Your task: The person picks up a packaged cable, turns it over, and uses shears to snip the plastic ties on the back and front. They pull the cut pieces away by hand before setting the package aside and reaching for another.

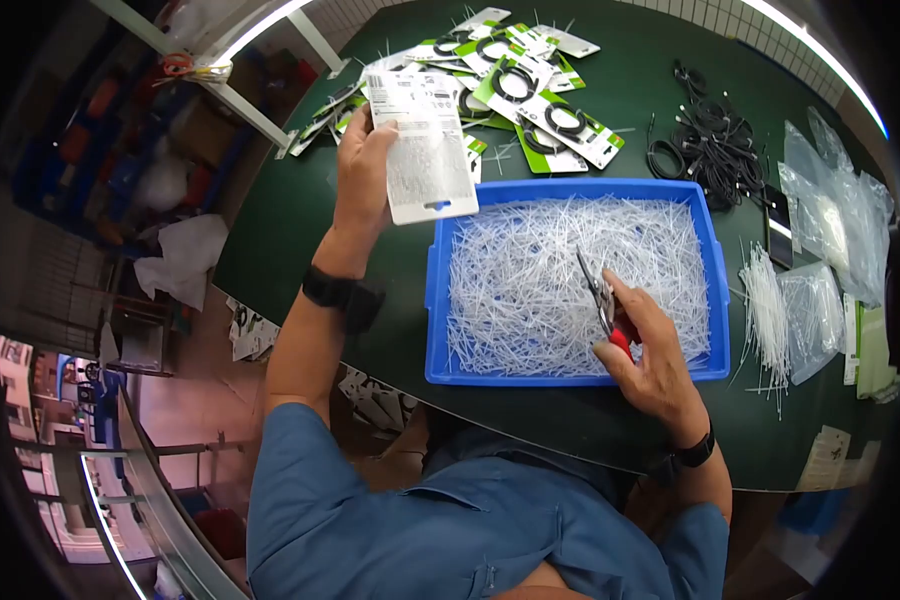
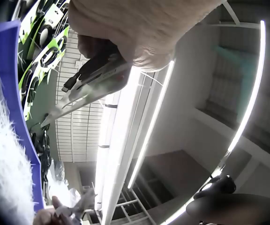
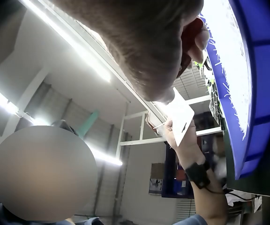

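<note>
My left hand [image 1: 363,170] grips a white retail card package [image 1: 428,150] by its side edge, thumb on the printed back. Its hang-hole end points toward me. In the left wrist view the package [image 2: 97,82] appears edge-on, with a dark cable in its clear blister. My right hand [image 1: 658,368] holds cutting pliers [image 1: 598,290] with red handles, their jaws pointing away from me above the blue tray [image 1: 437,300]. The tray is full of thin white plastic strips [image 1: 540,290]. The right wrist view shows a red handle [image 3: 189,37] within the fingers.
Several green-and-white packaged cables [image 1: 515,85] lie heaped behind the tray. Loose black cables [image 1: 715,150] are at the back right. Clear plastic bags [image 1: 830,210], a bundle of white cable ties [image 1: 763,315] and a dark phone [image 1: 779,230] lie right of the tray.
</note>
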The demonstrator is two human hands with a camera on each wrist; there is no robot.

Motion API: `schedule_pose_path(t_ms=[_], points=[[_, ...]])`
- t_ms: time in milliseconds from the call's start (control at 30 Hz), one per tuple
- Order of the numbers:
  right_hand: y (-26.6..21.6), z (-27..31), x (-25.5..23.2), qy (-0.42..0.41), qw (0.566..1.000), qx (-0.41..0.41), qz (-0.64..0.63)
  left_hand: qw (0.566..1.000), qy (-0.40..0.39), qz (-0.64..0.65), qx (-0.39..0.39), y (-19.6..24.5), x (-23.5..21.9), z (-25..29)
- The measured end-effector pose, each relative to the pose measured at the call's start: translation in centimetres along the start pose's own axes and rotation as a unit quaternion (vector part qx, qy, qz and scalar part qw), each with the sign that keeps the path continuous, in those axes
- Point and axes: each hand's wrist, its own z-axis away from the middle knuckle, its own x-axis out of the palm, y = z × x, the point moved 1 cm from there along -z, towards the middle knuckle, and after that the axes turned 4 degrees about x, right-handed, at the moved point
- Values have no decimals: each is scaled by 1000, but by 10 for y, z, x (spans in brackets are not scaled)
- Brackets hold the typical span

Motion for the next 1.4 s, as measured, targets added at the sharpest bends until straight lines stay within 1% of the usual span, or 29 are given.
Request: schedule_pose_path(t_ms=[33,67,100,167,200,233,333,433,467,567,767,867,1100,1167,1267,1367,1400], points=[[-1,0,1,26,1000,-12,7,994,-34,86,-53,7,12,24],[-2,0,1,52,998,-23,16,993,-34,91,-68,9,21,45],[-2,-1,2,47,999,-9,16,988,-33,116,-97,11,31,66],[-5,-1,4,63,997,-18,43,973,-28,167,-157,8,44,101],[-5,0,4,68,996,-24,58,970,-24,172,-172,5,48,113],[-4,1,5,60,996,-11,59,965,-7,193,-176,2,51,125],[-2,1,10,62,992,-23,105,954,32,233,-188,-4,56,150],[-2,3,15,38,990,-24,131,962,107,190,-164,-2,58,163],[-2,4,17,31,989,-26,144,962,108,190,-166,-1,59,165],[-5,4,24,39,985,-36,166,972,87,172,-133,3,63,171],[-5,5,29,56,980,-39,186,979,72,146,-121,3,72,180],[-3,6,31,74,967,-68,234,980,69,140,-120,3,76,182],[-6,9,30,75,965,-39,247,971,65,208,-102,3,91,190],[-8,8,29,74,965,-35,248,971,71,208,-97,3,93,191],[-11,7,27,96,957,-59,267,971,83,209,-87,2,94,192],[-12,8,26,92,960,-54,260,982,82,166,-44,-5,92,193],[-12,8,27,91,961,-52,255,982,82,166,-44,-4,93,193]])
